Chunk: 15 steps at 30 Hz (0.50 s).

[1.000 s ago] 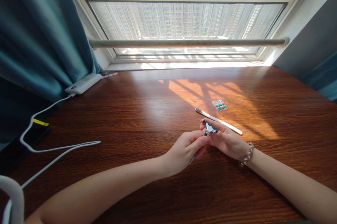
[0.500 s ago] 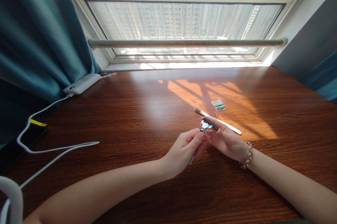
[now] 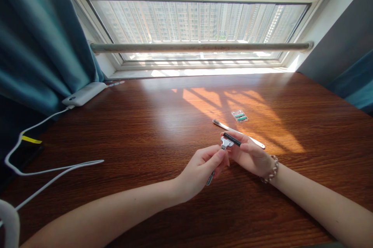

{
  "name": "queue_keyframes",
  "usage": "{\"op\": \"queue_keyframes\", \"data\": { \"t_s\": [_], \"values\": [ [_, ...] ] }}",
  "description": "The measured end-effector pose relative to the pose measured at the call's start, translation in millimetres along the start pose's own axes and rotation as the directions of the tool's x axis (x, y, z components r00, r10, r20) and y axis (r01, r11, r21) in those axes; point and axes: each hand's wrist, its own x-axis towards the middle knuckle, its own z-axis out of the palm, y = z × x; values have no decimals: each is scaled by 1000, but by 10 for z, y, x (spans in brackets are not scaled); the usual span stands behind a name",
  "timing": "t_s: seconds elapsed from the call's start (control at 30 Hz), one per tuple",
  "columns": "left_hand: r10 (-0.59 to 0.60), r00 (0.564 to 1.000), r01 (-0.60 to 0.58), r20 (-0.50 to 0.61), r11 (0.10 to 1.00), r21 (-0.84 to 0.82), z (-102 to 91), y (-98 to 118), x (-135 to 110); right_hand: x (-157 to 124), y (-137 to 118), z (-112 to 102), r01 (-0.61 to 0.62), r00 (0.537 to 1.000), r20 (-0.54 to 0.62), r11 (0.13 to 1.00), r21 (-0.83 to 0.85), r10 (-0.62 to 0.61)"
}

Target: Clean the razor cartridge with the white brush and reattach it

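Note:
My left hand (image 3: 201,164) grips a silver razor handle (image 3: 226,143) by its neck, and the grey lower end pokes out below the fingers. A black blade cartridge (image 3: 232,139) sits at the top of the handle, its long side slanting down to the right. My right hand (image 3: 252,154) holds this cartridge between its thumb and fingers. From here I cannot tell whether cartridge and handle are latched together. Just behind the right hand lies a white toothbrush (image 3: 227,127) with dark bristles. Beyond it is a small clear case (image 3: 239,116) with green-striped blade cartridges.
A white power bank (image 3: 84,94) rests at the table's left edge by the blue curtain (image 3: 49,30). Its white cable (image 3: 58,170) loops over the left side of the wooden table (image 3: 140,123). A window with a horizontal rail (image 3: 198,48) stands behind.
The blade cartridge has tilted against the handle, so its plain dark side now faces me. Both hands keep their holds. The whole view has shifted slightly.

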Motion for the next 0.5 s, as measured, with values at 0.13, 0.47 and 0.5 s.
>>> {"op": "queue_keyframes", "data": {
  "t_s": [0.13,0.47,0.5],
  "values": [
    [-76,996,79,35,992,-94,9,-4,-3,-2,10,-12,2,1000,-2,1000,25,-2],
    [-92,989,112,116,977,-181,10,-51,12,28,61,-56,-34,998,46,999,6,34],
    [-94,990,110,109,982,-154,6,-52,10,28,61,-57,-31,999,44,1000,5,30]
  ]
}}
